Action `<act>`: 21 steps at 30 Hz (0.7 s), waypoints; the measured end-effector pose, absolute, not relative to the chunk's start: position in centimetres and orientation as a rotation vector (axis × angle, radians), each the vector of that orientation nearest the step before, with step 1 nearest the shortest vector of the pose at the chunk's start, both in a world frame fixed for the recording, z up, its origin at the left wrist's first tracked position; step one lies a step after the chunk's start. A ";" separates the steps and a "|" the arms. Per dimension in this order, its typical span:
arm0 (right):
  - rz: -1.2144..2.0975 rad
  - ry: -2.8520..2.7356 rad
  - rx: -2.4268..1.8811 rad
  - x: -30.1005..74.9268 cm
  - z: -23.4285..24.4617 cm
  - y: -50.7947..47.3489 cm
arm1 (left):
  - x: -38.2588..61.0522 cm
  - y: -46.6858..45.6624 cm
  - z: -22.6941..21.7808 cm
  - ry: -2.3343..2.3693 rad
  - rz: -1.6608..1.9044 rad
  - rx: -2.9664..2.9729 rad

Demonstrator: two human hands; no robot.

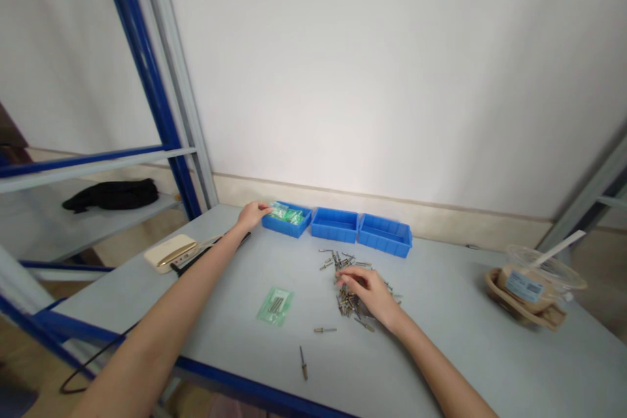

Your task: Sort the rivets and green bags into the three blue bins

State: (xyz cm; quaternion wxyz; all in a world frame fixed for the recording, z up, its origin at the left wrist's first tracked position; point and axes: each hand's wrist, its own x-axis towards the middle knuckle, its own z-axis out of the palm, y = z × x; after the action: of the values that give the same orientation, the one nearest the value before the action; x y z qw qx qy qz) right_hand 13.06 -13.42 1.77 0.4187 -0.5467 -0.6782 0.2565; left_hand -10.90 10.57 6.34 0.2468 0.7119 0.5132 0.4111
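My left hand [253,214] reaches to the left blue bin [287,228], its fingers pinched at the edge of a green plastic bag [279,210] among the bags inside. My right hand [367,289] is over a pile of metal blind rivets [347,304], with thumb and fingertips drawn together; whatever may be between them is too small to make out. A flat green zip bag [275,305] with a few rivets in it lies between my arms. Two loose rivets, one crosswise [324,330] and one pointing toward me [303,363], lie nearer the front edge.
A middle blue bin [335,225] and a right blue bin [385,235] stand along the wall. At left lie a cream-coloured case [171,253] and a black strip. A plastic cup [529,284] with a straw sits in a cardboard carrier at right. Blue rack posts [147,72] rise at left.
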 end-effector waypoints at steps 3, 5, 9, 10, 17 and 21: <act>0.311 -2.070 -1.278 10.2 3.6 -16.1 | -10.2 11.2 5.8 1.534 1.159 1.954; 0.327 -2.448 -1.063 8.0 4.2 -17.6 | -9.7 10.5 5.6 1.647 1.300 2.027; 0.516 -2.727 -0.933 5.6 3.6 -18.5 | -10.7 5.2 6.0 1.591 1.455 2.288; 0.556 -2.717 -0.950 5.5 3.2 -18.5 | -11.4 3.1 6.1 1.536 1.405 2.352; 0.716 -2.606 -0.936 6.2 2.2 -17.8 | -16.9 -7.2 3.1 0.986 0.583 2.675; 0.679 -2.588 -0.978 7.2 2.0 -17.4 | -16.2 -6.1 0.8 0.946 0.420 2.653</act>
State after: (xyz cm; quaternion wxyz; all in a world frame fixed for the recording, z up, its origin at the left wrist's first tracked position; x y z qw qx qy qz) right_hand 7.20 -17.44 2.01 0.1461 -0.3396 -0.8987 0.2359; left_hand -16.16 -6.12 0.76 0.1465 0.9216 0.3285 0.1460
